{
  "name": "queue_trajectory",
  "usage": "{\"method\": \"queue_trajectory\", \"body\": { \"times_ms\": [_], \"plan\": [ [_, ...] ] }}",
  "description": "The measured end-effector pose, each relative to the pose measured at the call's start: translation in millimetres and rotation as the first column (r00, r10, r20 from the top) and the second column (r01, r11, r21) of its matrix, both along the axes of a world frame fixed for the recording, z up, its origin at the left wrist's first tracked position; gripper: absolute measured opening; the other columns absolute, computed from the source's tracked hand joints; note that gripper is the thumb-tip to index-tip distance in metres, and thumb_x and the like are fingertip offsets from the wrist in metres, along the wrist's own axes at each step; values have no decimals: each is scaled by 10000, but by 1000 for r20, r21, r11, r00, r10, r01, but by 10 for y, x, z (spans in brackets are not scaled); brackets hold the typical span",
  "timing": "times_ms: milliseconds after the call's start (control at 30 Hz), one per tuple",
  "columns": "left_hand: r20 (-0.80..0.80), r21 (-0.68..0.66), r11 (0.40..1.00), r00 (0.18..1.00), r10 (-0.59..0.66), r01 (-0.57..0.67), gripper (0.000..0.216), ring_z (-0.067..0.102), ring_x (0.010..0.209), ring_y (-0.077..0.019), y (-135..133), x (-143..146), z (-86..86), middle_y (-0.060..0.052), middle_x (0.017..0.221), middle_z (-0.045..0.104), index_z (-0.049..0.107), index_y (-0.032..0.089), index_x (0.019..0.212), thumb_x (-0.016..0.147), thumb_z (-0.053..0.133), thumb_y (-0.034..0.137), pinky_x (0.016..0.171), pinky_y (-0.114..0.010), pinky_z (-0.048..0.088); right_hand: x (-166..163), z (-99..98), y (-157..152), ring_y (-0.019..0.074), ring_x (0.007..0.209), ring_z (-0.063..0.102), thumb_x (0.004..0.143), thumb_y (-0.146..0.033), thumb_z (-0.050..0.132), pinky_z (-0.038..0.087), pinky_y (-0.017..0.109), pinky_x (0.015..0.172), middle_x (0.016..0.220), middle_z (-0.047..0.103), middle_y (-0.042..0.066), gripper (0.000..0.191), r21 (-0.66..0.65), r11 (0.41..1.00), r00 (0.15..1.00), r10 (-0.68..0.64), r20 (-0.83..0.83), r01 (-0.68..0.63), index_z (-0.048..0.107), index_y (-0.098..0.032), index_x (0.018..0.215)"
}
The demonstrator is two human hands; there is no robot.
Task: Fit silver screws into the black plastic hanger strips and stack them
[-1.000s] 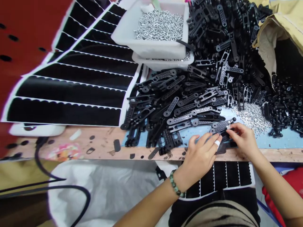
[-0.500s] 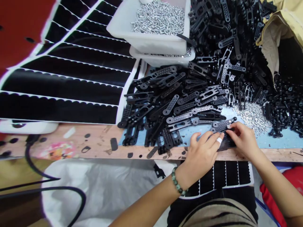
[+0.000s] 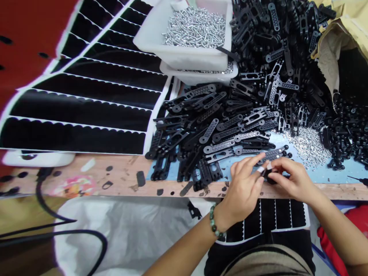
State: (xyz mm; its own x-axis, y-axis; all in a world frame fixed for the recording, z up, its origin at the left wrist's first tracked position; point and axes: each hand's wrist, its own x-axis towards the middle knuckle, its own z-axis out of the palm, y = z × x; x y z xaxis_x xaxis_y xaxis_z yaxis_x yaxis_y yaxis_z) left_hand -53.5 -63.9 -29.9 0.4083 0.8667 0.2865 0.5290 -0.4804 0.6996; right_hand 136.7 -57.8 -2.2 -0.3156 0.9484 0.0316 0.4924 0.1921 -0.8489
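Both my hands meet at the table's front edge over a small dark plastic piece [image 3: 270, 179], mostly hidden by fingers. My right hand [image 3: 293, 180] pinches this piece between thumb and fingers. From the other side my left hand [image 3: 243, 187], with a beaded bracelet at the wrist, closes its fingertips on it too. White wraps cover fingertips near the pinch. Just beyond lies a black plastic link arm [image 3: 274, 154] with round knobs at its right end. Left of my hands spreads a heap of similar black link arms [image 3: 225, 146].
Loose silver screws and nuts [image 3: 312, 147] lie on the blue mat right of centre. Behind, a white tub of screws [image 3: 184, 55] sits on another tub. A torn paper sack [image 3: 330, 57] and small black knobs [image 3: 353, 134] fill the right. Black die-cut sheets [image 3: 77, 103] cover the left.
My fingers have drawn closer together around the dark piece, and my left fingers have lifted off the link arm. More knobs now show at that arm's right end. The view has shifted slightly.
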Motion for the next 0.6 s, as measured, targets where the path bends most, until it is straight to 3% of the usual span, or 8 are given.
{"method": "queue_trajectory", "body": {
  "times_ms": [100, 167, 267, 433, 600],
  "plan": [
    [-11, 51, 994, 995, 97, -96, 389, 434, 1191, -246, 8, -70, -32, -98, 1328, 522, 527, 172, 1280, 944, 334, 182, 982, -435, 311, 49, -83, 76, 152, 729, 590, 862, -296, 576, 476, 288, 638, 836, 635, 34, 109, -71, 977, 978, -203, -38, 200, 627, -205, 892],
    [-111, 71, 994, 990, 87, -79, 351, 463, 1159, -262, 4, -86, -51, -79, 1256, 591, 572, 198, 1235, 926, 405, 199, 973, -462, 289, 71, -140, 130, 148, 692, 584, 849, -307, 586, 460, 285, 614, 803, 635, 29, 122, -108, 964, 969, -247, -25, 243, 640, -200, 826],
    [-226, 99, 995, 973, 46, -25, 321, 517, 1097, -265, -18, -74, -82, -60, 1187, 649, 609, 206, 1185, 894, 476, 185, 977, -490, 247, 53, -193, 186, 138, 649, 567, 835, -297, 587, 448, 282, 608, 770, 636, 22, 125, -123, 963, 971, -240, 10, 240, 653, -195, 808],
    [-265, 148, 989, 964, 23, 17, 330, 542, 1081, -261, -42, -45, -107, -59, 1201, 648, 593, 185, 1204, 893, 484, 192, 989, -492, 223, -34, -187, 223, 143, 649, 563, 829, -270, 564, 441, 281, 618, 767, 651, 30, 124, -83, 972, 970, -211, 118, 222, 651, -193, 786],
    [-288, 113, 993, 957, 10, 24, 344, 538, 1070, -259, -6, -22, -41, -75, 1185, 651, 582, 178, 1220, 896, 468, 193, 985, -490, 228, -15, -142, 243, 142, 558, 523, 806, -249, 577, 418, 273, 572, 637, 578, -8, 53, -28, 974, 906, -198, 374, 225, 570, -202, 829]
  ]
}}
